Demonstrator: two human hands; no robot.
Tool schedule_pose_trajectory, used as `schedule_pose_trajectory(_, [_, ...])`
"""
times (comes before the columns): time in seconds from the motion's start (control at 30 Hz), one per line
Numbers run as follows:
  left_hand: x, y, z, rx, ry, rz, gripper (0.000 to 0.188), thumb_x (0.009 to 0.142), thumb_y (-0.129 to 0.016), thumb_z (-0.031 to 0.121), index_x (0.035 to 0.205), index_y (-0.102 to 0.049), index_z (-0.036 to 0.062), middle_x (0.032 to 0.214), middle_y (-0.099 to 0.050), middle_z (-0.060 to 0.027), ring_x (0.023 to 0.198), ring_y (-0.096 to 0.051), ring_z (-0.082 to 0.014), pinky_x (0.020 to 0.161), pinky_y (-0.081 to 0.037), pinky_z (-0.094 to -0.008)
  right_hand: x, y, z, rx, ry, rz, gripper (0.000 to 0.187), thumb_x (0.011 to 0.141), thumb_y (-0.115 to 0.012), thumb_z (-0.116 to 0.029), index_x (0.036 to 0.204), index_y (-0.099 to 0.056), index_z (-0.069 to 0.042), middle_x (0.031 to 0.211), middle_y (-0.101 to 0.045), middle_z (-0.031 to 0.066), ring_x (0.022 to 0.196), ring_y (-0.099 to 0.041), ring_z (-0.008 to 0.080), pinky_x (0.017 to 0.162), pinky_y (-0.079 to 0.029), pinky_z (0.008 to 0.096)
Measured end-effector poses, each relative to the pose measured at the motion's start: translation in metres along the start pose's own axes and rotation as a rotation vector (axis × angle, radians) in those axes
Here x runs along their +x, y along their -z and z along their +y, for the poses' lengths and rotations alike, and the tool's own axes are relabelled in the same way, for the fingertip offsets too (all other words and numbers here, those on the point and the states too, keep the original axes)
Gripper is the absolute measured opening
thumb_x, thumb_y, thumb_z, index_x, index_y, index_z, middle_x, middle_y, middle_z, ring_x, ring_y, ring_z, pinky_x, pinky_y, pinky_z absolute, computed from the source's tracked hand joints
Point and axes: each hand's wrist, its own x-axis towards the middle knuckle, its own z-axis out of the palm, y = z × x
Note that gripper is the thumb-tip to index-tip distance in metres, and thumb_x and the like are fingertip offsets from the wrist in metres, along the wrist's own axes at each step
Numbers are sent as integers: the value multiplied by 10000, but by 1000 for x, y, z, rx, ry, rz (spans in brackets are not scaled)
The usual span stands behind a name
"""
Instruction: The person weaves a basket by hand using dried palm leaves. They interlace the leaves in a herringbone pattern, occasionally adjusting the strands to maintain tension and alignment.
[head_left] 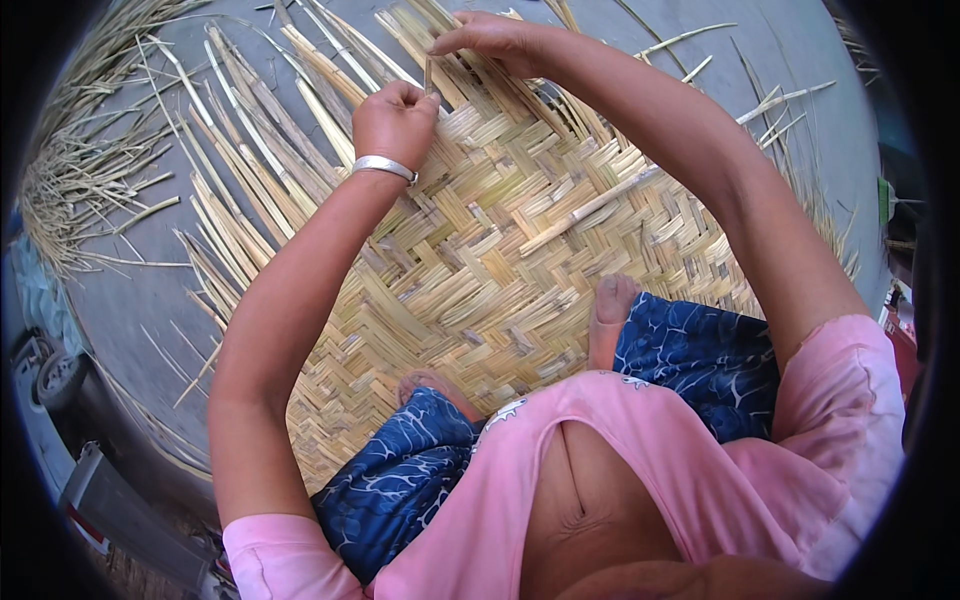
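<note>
A half-woven mat of flat, pale cane strips [450,290] spreads beneath me, its long loose strip ends fanning out at the far side. At the far edge of the weave, my left hand [393,128] is closed, with thumb and fingers pinching a narrow cane strip [429,76] that stands up from the mat. My right hand [500,42] lies over the loose strips just beyond and to the right, its thumb stretched toward the top of that strip and apart from the other fingers. The undersides of its fingers are partly hidden.
A thin cane stick [590,212] rests across the mat's right side. Heaped dry stalks [85,185] lie at the far left on the grey floor [120,310]. My bare feet [612,300] are on the mat. A toy-like wheeled object [58,380] stands at the left edge.
</note>
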Motion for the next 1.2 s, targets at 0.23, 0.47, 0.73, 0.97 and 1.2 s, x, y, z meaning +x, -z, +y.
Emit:
schedule_pose_trajectory(0.23, [13,0,-10,-158,188,-137,127,814,-607,134,780,-607,11,637,-612,-58,514,-613,-127,489,-480,-239,-10,-8,-4,-72,86,66,502,765,-607,-203,1218,-457,-49,1042,-535,119,946,-509,204,807,-434,365])
schedule_pose_trajectory(0.47, [-16,0,-25,-471,82,-102,253,869,-545,57,1114,-522,1,903,-607,-63,673,-615,-105,565,-484,-191,-13,-8,-2,-107,133,100,492,755,-597,-173,1196,-462,-1,1033,-544,126,915,-519,201,795,-439,355])
schedule_pose_trajectory(0.73, [-29,1,-35,286,-509,48,228,809,-588,67,1036,-598,45,947,-563,-105,819,-595,-238,721,-487,-307,-10,-2,0,-16,58,-59,196,735,-568,-126,895,-599,-17,748,-588,70,654,-550,180,588,-445,337])
schedule_pose_trajectory(0.97, [-38,1,-37,438,-632,28,332,813,-591,100,1129,-536,18,1040,-528,-145,961,-542,-311,836,-452,-357,-8,-7,0,-193,25,12,235,739,-588,-176,914,-596,-21,767,-601,97,642,-574,212,580,-459,347])
schedule_pose_trajectory(1.2, [-37,-7,-46,753,-794,81,350,786,-566,130,1116,-540,17,1038,-534,-115,925,-535,-258,758,-468,-350,-6,-12,-4,-504,-36,88,403,725,-587,-193,1061,-560,28,917,-616,136,806,-590,200,750,-465,339])
